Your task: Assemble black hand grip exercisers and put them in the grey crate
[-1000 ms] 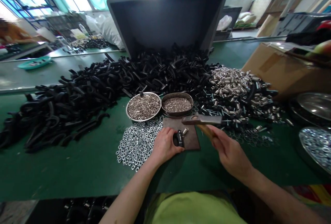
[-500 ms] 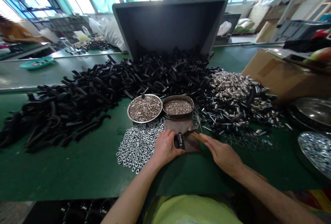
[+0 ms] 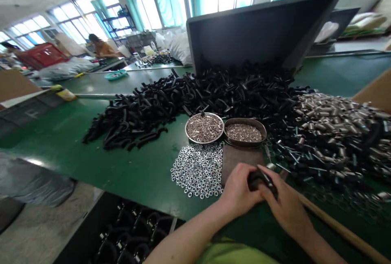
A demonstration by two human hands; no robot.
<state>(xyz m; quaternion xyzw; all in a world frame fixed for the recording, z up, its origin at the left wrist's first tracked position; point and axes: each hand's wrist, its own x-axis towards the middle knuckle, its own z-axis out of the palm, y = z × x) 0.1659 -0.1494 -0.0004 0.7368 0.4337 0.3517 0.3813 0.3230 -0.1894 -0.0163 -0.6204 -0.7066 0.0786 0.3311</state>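
Observation:
Both my hands hold one black curved part (image 3: 263, 178) over the near edge of a brown-grey pad (image 3: 236, 159). My left hand (image 3: 241, 186) grips its left side, and my right hand (image 3: 282, 195) wraps round its right side. A long wooden handle (image 3: 339, 229) lies on the green table beside and partly behind my right hand. Left of the pad spread many silver nuts (image 3: 198, 172). Beyond it stand a round dish of small metal pins (image 3: 204, 128) and an oval tin of tiny metal pieces (image 3: 244, 132).
Black curved parts (image 3: 146, 103) are heaped across the table before a tipped grey bin (image 3: 253, 32). Silver sleeves and screws (image 3: 332, 113) are piled at right. A crate of black parts (image 3: 131, 231) sits below the table edge. A person (image 3: 102, 47) is at the far left.
The view has turned left. My right hand has let go of the wooden-handled tool, now on the table, and has joined my left hand on the black part, which has moved nearer to me.

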